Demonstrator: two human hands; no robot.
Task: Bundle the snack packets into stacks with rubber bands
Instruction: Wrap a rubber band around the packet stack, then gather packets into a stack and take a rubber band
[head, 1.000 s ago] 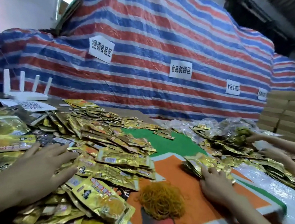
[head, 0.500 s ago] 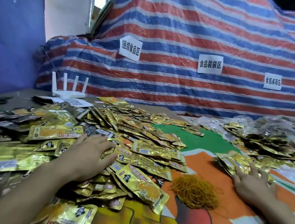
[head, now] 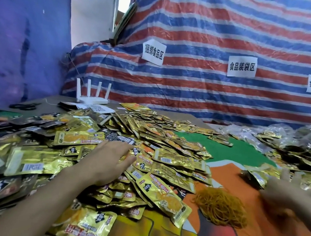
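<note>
We find the left hand (head: 106,161) flat, fingers straight, pressing on the loose heap of snack packets (head: 165,158) that covers the left half of the table (head: 59,100). The right hand (head: 286,194) is blurred near the right edge. Its fingers seem spread over a small stack (head: 257,174), gripping nothing we can make out. The rubber bands (head: 220,208) lie piled towards the front edge, between the hands. We judge the step to be gathering. The next move calls for squaring a stack, then taking one band.
</note>
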